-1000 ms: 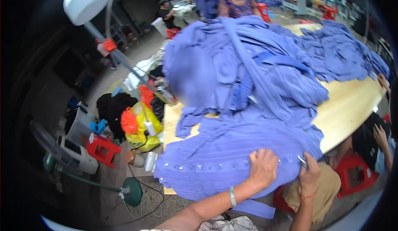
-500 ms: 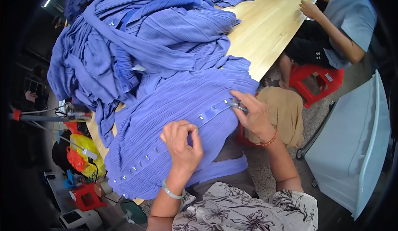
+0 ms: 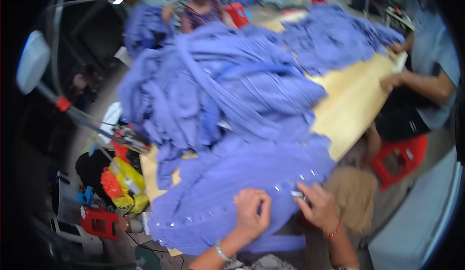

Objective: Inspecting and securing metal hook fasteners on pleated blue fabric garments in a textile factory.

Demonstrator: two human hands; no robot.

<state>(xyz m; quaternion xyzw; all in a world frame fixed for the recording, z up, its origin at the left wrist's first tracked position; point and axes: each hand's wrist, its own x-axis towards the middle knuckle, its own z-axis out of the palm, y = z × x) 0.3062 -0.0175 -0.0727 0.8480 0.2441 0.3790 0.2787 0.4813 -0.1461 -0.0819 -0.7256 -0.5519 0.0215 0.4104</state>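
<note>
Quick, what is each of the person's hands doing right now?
Left hand: fingers curled, pressing on the purple garment.
Right hand: fingers pinching the garment's edge by the row of buttons; too blurred to tell more.

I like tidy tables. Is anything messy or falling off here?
Yes. The heap of purple garments is piled high and rumpled, and the buttoned garment under both hands hangs over the wooden table's near edge.

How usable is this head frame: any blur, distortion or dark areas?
Head view: motion blur softens everything, so the snaps along the purple garment smear; left hand and right hand are recognisable but finger detail is lost. Fisheye bends the wooden table edge, and black vignette fills the corners. The left floor area is dim; ceiling lights glare at top.
</note>
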